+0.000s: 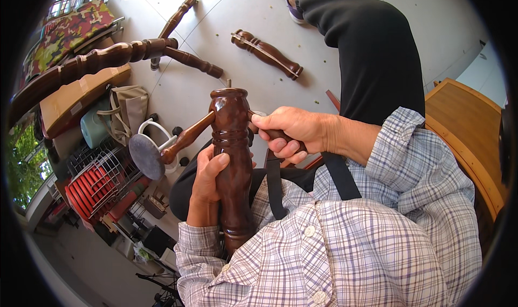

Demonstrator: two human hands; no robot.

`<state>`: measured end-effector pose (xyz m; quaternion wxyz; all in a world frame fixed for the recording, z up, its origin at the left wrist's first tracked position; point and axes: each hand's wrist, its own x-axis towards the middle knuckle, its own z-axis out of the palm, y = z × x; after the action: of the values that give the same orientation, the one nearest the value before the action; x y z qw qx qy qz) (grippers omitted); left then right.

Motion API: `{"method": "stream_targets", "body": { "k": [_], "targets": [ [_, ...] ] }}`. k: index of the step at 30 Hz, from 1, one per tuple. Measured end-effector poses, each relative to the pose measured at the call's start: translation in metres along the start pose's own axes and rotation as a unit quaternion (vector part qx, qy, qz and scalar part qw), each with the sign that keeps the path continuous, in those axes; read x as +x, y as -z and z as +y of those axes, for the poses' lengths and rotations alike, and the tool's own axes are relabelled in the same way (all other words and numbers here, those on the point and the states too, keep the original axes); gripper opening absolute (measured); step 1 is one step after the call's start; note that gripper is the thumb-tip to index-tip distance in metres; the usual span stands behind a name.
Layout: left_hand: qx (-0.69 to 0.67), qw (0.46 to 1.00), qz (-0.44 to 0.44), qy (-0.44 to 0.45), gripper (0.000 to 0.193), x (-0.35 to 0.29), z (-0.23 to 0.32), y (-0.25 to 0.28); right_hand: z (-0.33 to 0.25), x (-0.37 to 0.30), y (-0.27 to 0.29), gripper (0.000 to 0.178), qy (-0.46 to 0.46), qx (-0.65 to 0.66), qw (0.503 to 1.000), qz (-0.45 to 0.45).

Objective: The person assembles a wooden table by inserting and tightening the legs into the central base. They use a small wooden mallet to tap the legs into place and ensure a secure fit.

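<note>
A glossy dark brown turned wooden post [231, 113] stands nearly upright against my shirt front, a short metal pin [229, 83] rising from its top. My left hand [206, 180] is wrapped around its middle, thumb on the front face. From the post's upper left side a slim turned wooden peg [193, 135] sticks out, slanting down and away. On the opposite side my right hand [294, 133] grips a similar brown wooden peg [276, 136], mostly hidden by the fingers. Its inner end meets the post or lies close to it; I cannot tell which.
A loose turned wooden piece [267, 53] lies on the tiled floor [216, 26]. To its left stands a wooden stand with splayed legs [191, 61]. At the left are a grey round disc [147, 156], a beige bag [128, 106] and red plates in a wire rack [91, 191]. A wooden chair [467, 129] is at the right.
</note>
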<state>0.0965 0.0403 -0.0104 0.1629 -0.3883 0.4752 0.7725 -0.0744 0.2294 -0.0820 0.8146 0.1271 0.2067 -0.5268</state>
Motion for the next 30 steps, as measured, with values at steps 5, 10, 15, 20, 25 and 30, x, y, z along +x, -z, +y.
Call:
{"method": "stream_targets", "body": {
  "k": [5, 10, 15, 20, 25, 30],
  "targets": [
    [0.006, 1.0, 0.018, 0.008, 0.079, -0.003, 0.002, -0.001, -0.001, 0.003, 0.002, 0.039, 0.006, -0.003, 1.0, -0.022],
    [-0.012, 1.0, -0.026, -0.008, 0.083, -0.001, -0.001, 0.003, -0.016, -0.008, -0.009, 0.053, 0.07, -0.149, 0.985, 0.046],
    [-0.024, 0.999, -0.041, -0.012, 0.085, -0.004, 0.004, -0.002, -0.017, 0.002, -0.006, 0.054, 0.161, -0.17, 0.965, 0.12],
    [-0.016, 0.998, -0.055, -0.009, 0.086, 0.0, 0.005, -0.002, -0.01, 0.007, -0.001, 0.056, 0.209, -0.123, 0.97, 0.008],
    [-0.026, 0.998, -0.049, -0.004, 0.088, 0.0, 0.008, -0.005, -0.005, 0.01, -0.003, 0.057, 0.262, -0.075, 0.962, -0.02],
    [-0.03, 0.998, -0.048, -0.008, 0.088, -0.002, 0.01, -0.005, -0.005, 0.012, -0.006, 0.036, 0.258, -0.04, 0.965, -0.002]
  ]
}}
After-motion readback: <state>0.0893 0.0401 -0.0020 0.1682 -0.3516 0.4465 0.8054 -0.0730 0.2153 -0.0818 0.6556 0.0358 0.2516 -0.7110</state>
